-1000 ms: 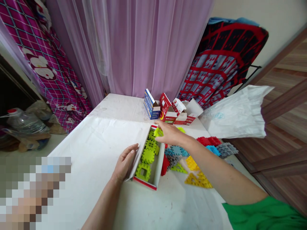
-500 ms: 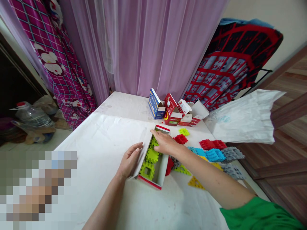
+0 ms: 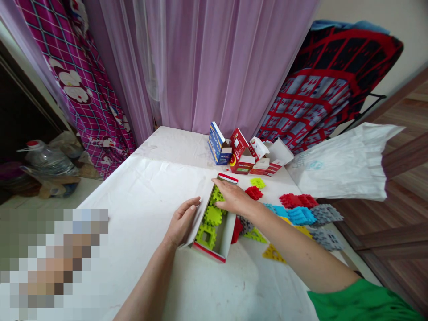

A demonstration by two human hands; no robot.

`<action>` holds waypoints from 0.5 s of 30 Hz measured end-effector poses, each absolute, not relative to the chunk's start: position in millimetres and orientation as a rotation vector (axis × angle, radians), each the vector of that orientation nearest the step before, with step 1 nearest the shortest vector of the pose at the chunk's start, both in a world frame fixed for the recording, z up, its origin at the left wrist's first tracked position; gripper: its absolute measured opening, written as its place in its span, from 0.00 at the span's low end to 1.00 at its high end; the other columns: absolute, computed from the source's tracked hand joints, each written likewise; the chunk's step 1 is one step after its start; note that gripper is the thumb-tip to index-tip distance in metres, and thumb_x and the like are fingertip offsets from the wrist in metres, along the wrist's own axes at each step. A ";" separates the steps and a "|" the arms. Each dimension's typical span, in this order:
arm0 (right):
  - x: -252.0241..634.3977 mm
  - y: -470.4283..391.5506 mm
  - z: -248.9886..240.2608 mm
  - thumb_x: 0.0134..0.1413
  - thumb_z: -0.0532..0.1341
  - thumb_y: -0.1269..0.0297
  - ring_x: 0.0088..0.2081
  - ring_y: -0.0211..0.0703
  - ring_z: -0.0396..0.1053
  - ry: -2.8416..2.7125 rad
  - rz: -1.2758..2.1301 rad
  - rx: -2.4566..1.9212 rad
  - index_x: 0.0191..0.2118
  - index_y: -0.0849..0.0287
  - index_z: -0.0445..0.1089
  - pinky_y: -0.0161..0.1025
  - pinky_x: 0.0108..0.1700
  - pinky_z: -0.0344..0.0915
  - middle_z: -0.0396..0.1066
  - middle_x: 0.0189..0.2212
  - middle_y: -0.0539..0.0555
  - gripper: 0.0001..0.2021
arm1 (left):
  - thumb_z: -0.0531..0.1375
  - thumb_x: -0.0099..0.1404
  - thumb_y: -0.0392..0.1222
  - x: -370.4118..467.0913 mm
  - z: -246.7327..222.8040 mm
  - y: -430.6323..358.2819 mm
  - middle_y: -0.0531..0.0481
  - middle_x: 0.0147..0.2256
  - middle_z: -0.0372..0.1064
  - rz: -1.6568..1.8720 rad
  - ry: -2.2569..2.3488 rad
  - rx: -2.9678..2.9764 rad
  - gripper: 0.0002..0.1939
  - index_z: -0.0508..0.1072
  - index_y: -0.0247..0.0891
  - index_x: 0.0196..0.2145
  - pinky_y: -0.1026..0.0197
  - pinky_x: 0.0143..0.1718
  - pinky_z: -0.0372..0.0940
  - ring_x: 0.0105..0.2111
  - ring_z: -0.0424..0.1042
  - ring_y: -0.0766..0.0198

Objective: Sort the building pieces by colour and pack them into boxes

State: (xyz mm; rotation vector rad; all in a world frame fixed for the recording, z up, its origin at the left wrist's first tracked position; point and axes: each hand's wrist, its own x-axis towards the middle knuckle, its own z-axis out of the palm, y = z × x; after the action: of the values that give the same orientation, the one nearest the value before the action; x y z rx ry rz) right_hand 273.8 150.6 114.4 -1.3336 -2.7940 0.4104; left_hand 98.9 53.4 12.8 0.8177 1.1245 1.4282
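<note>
A long, shallow open cardboard box (image 3: 216,256) with red edges lies on the white-covered table. Green interlocking blocks (image 3: 206,236) are lined up along its left side. My left hand (image 3: 180,220) rests against the raised lid flap on the box's left, fingers stretched out and holding nothing. Reaching into the far end, my right hand (image 3: 232,196) has thumb and fingers around a green interlocking block (image 3: 218,195) at the end of the row. Its other fingers are partly hidden.
Right of the box lie red blocks (image 3: 298,200), blue blocks (image 3: 301,215), grey blocks (image 3: 327,214) and a yellow triangular piece (image 3: 273,253). Behind stand a blue carton (image 3: 219,145) and open red cartons (image 3: 240,151). A white plastic bag (image 3: 344,165) hangs at the right edge.
The view has shifted slightly. Both hands keep nearly the same places at the box, and the blocks in it look unchanged.
</note>
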 end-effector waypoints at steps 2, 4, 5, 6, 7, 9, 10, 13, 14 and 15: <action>276.4 143.0 119.0 0.45 0.63 0.65 0.58 0.51 0.62 -2.769 0.440 -1.316 0.65 0.60 0.49 0.44 0.55 0.60 0.63 0.57 0.63 0.40 | 0.63 0.56 0.57 98.9 14.2 53.4 0.43 0.49 0.73 1.424 1.130 0.814 0.25 0.76 0.39 0.47 0.51 0.59 0.57 0.53 0.68 0.51; 277.7 132.6 122.4 0.45 0.64 0.64 0.58 0.52 0.61 -2.769 0.488 -1.290 0.66 0.60 0.48 0.45 0.56 0.59 0.62 0.58 0.64 0.41 | 0.64 0.56 0.57 98.8 15.4 53.2 0.43 0.49 0.74 1.420 1.136 0.815 0.25 0.76 0.39 0.47 0.51 0.58 0.57 0.53 0.68 0.51; 277.7 127.1 123.2 0.45 0.64 0.64 0.58 0.52 0.61 -2.780 0.510 -1.278 0.66 0.60 0.48 0.45 0.56 0.59 0.62 0.58 0.64 0.42 | 0.64 0.55 0.57 98.6 15.8 53.2 0.43 0.49 0.74 1.420 1.137 0.817 0.25 0.77 0.39 0.47 0.51 0.58 0.57 0.54 0.68 0.51; 277.3 121.9 123.4 0.45 0.65 0.64 0.58 0.53 0.61 -2.795 0.527 -1.266 0.66 0.59 0.47 0.45 0.56 0.60 0.62 0.58 0.64 0.43 | 0.64 0.55 0.57 98.4 16.0 53.1 0.43 0.49 0.74 1.423 1.137 0.819 0.25 0.77 0.39 0.46 0.51 0.58 0.58 0.54 0.68 0.51; 276.5 117.3 122.9 0.46 0.65 0.64 0.58 0.53 0.61 -2.811 0.536 -1.256 0.67 0.59 0.46 0.46 0.56 0.60 0.63 0.58 0.64 0.43 | 0.64 0.56 0.57 98.2 16.0 53.1 0.43 0.49 0.74 1.425 1.136 0.823 0.25 0.77 0.39 0.46 0.51 0.58 0.58 0.54 0.68 0.51; 274.6 110.7 120.7 0.46 0.65 0.65 0.58 0.53 0.62 -2.837 0.540 -1.253 0.67 0.60 0.46 0.46 0.55 0.61 0.63 0.57 0.64 0.43 | 0.64 0.56 0.56 97.8 15.3 53.2 0.43 0.50 0.74 1.424 1.132 0.834 0.24 0.76 0.39 0.47 0.52 0.58 0.58 0.54 0.68 0.51; 273.7 108.8 119.2 0.46 0.65 0.65 0.58 0.54 0.62 -2.844 0.535 -1.257 0.67 0.60 0.46 0.46 0.55 0.61 0.63 0.56 0.64 0.43 | 0.63 0.57 0.56 97.7 14.8 53.3 0.43 0.49 0.74 1.421 1.132 0.837 0.24 0.76 0.39 0.47 0.52 0.58 0.58 0.54 0.68 0.51; 271.8 106.6 114.5 0.46 0.65 0.66 0.57 0.54 0.62 -2.845 0.514 -1.248 0.67 0.58 0.46 0.47 0.55 0.60 0.64 0.56 0.64 0.43 | 0.63 0.57 0.56 97.5 13.1 53.3 0.43 0.49 0.74 1.413 1.131 0.834 0.25 0.76 0.39 0.47 0.52 0.58 0.58 0.54 0.68 0.51; 271.4 106.5 112.9 0.46 0.65 0.66 0.57 0.53 0.62 -2.845 0.513 -1.233 0.67 0.57 0.46 0.47 0.55 0.60 0.64 0.56 0.63 0.43 | 0.63 0.57 0.56 97.5 12.8 53.3 0.42 0.50 0.73 1.412 1.128 0.831 0.25 0.76 0.39 0.48 0.52 0.57 0.59 0.54 0.68 0.51; 270.9 106.2 111.4 0.46 0.65 0.67 0.57 0.53 0.62 -2.845 0.511 -1.219 0.67 0.56 0.46 0.47 0.55 0.60 0.64 0.55 0.63 0.43 | 0.63 0.57 0.56 97.5 12.8 53.2 0.42 0.50 0.73 1.410 1.124 0.829 0.25 0.76 0.39 0.48 0.52 0.57 0.59 0.54 0.68 0.51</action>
State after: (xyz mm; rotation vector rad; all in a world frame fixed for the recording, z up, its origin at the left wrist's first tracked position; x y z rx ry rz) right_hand 270.9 106.2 111.4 -1.2189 -2.8447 0.5107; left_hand 97.5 53.2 12.8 0.8288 1.1238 1.4097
